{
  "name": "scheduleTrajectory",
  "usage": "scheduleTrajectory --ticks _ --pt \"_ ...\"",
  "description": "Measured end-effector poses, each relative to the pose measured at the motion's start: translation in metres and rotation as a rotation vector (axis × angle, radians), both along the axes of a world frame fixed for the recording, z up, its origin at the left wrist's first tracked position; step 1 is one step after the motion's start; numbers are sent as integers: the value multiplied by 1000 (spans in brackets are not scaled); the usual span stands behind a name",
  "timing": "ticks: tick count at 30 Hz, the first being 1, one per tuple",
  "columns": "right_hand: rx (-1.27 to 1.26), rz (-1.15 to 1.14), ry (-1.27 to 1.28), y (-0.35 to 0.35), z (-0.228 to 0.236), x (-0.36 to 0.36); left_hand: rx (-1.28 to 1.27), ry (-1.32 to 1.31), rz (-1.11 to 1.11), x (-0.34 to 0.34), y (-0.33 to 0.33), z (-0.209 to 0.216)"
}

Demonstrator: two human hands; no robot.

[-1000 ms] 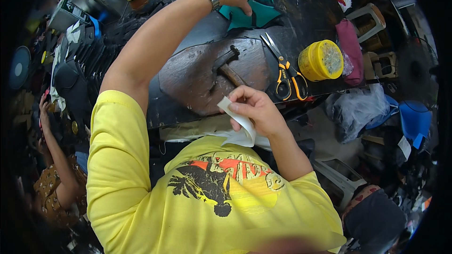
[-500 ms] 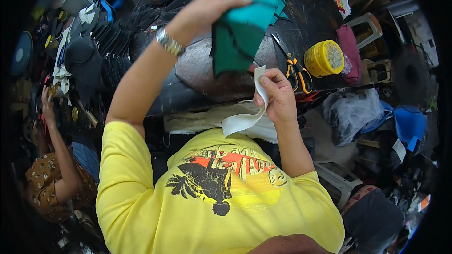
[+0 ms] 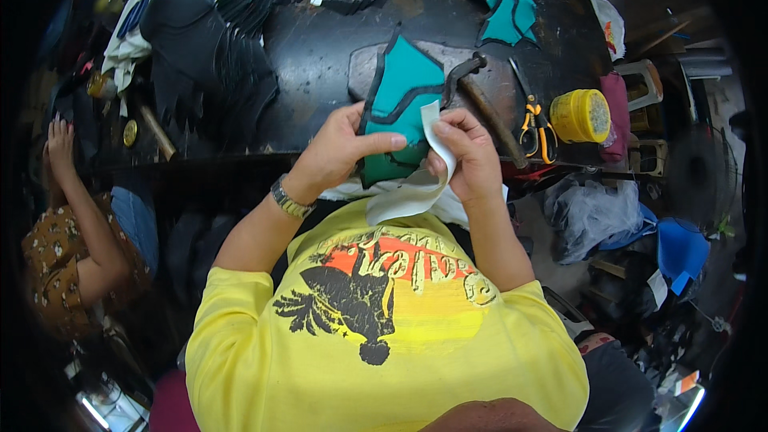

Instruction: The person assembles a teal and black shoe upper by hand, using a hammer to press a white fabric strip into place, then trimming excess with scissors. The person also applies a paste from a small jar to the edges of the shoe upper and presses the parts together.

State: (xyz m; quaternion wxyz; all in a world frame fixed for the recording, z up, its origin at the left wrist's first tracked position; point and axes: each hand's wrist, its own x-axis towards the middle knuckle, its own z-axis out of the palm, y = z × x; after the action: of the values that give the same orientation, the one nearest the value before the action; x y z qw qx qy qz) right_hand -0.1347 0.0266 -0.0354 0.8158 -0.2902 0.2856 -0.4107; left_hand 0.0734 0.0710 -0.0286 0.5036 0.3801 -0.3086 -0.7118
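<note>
Head view: left of the hammer (image 3: 492,119), the left hand (image 3: 336,152) is holding a teal panel (image 3: 410,76), thumb lying across its face, other fingers mostly hidden; the right hand (image 3: 472,152) is pinching a white strip (image 3: 412,198) near the hammer.

Workshop; hammer (image 3: 490,116), scissors (image 3: 531,120) & blk cut pcs (image 3: 192,40) on scratched bench (image 3: 308,52)

Teal panel (image 3: 408,72) bordered in black, with a wavy black stripe

In front of the panel, a white strip (image 3: 416,198); to its right, teal pieces (image 3: 512,16) lined in black, orange-and-black scissors handles (image 3: 530,118), a yellow tub (image 3: 578,116); to its left, black cut pieces (image 3: 188,40); below it, a yellow shirt (image 3: 320,360) printed red and black; far left, a brown flowered top (image 3: 60,252).
</note>
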Motion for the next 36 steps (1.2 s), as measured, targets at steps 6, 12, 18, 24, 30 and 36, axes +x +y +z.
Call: scheduleTrajectory --ticks 6,12,18,24,30,36 --pt "22 117 -39 2 5 -9 -170 12 172 -2 -6 -19" --pt "-15 70 13 5 2 -6 -264 -88 266 -10 -16 -30" --pt "-20 -56 -18 11 -3 12 -336 -337 303 -5 -30 -34" --pt "-284 -153 216 16 -11 22 -554 -872 373 3 -38 -27" --pt "-101 5 164 -13 -18 0 -640 -1262 392 13 -50 -25" --pt "43 8 86 -29 -17 -6 -717 -1162 265 21 -42 -21"
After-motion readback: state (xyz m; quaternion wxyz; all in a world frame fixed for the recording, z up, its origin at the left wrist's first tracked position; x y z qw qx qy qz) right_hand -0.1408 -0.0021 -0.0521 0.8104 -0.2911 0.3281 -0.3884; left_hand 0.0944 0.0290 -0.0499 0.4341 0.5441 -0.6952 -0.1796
